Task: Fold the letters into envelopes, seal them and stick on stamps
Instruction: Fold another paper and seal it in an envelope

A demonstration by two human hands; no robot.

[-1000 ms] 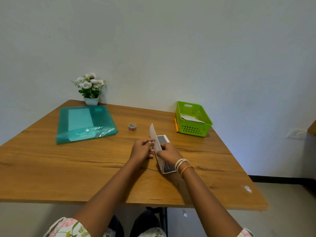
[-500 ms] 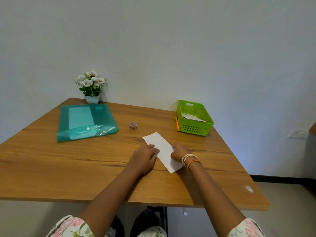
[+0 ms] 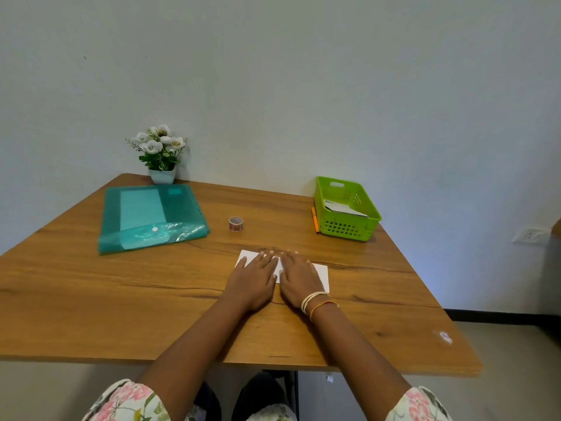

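Hands (image 3: 277,278) now flat on paper (image 3: 321,273)

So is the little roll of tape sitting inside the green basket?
No, the roll of tape stands on the bare table, well left of the green basket, which holds only papers.

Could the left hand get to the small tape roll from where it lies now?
Probably yes. The left hand lies flat on the white folded paper, holding nothing, and only bare wooden table shows between it and the small round tape roll.
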